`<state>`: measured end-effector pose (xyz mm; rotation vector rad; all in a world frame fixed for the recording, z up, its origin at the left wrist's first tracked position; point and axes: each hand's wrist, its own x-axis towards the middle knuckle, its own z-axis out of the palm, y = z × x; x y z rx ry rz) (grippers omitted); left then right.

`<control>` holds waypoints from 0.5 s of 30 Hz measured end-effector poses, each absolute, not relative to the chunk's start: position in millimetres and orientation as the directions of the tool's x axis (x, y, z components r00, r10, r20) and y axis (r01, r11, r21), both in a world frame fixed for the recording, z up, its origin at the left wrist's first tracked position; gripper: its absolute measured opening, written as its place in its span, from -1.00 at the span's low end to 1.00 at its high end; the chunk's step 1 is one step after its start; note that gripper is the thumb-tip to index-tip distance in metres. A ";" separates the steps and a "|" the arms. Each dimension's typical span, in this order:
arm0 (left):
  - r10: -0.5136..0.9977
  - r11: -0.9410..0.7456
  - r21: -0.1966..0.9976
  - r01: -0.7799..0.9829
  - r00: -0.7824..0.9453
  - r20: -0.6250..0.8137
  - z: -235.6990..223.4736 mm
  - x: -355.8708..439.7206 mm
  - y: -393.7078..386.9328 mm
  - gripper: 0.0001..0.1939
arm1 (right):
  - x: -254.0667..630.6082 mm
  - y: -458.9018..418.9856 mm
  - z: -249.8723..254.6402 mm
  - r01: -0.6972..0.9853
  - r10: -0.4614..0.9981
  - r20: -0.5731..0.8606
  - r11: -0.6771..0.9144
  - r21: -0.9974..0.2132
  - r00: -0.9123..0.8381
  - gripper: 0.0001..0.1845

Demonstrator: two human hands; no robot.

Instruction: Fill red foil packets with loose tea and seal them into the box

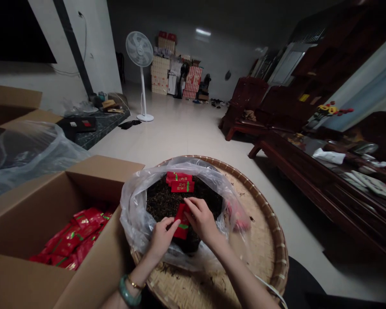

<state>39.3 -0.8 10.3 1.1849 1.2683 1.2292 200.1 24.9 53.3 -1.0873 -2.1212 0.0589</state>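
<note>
Both hands hold a small red packet [180, 231] with a green mark, over a clear plastic bag [133, 206] of dark loose tea leaves [161, 199]. My left hand [162, 236] pinches its left edge between thumb and fingers. At the packet's upper right, my right hand [202, 218] has its fingers closed on it. Several more red packets [182, 183] lie on the leaves at the far side of the bag. The bag stands with its rim spread wide on a round woven bamboo tray [260, 240].
An open cardboard box [96, 257] with many red packets [73, 238] stands at the left of the tray. Behind it lies clear plastic sheeting [41, 150]. A white standing fan [141, 77] is farther off; a dark wooden table [305, 176] runs along the right.
</note>
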 end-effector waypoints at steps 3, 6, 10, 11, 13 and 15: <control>1.000 -0.003 0.994 0.108 0.014 0.001 6.9 39.0 -0.8 -0.74 | 199.9 23.9 44.1 0.696 0.629 0.671 0.680 -0.230 -0.393 -0.52; 0.998 -0.021 0.985 0.171 0.055 0.012 5.6 38.9 -0.7 -0.66 | 201.1 23.4 38.6 0.678 0.561 0.716 0.716 -0.168 -0.415 -0.57; 0.997 -0.055 0.975 0.213 0.057 0.044 4.7 39.6 -1.4 -0.68 | 202.4 23.2 41.7 0.685 0.563 0.755 0.696 -0.214 -0.337 -0.80; 0.997 -0.066 0.971 0.229 0.042 0.058 4.2 39.6 -1.5 -0.71 | 202.8 22.9 43.8 0.704 0.575 0.760 0.673 -0.228 -0.303 -0.87; 0.996 -0.082 0.963 0.258 -0.004 0.085 3.2 38.8 -1.4 -0.76 | 204.3 21.5 48.5 0.719 0.590 0.759 0.650 -0.245 -0.274 -0.93; 0.995 -0.070 0.967 0.244 -0.058 0.087 3.1 37.0 -0.4 -0.79 | 207.0 18.6 52.3 0.676 0.596 0.744 0.684 -0.274 -0.302 -0.89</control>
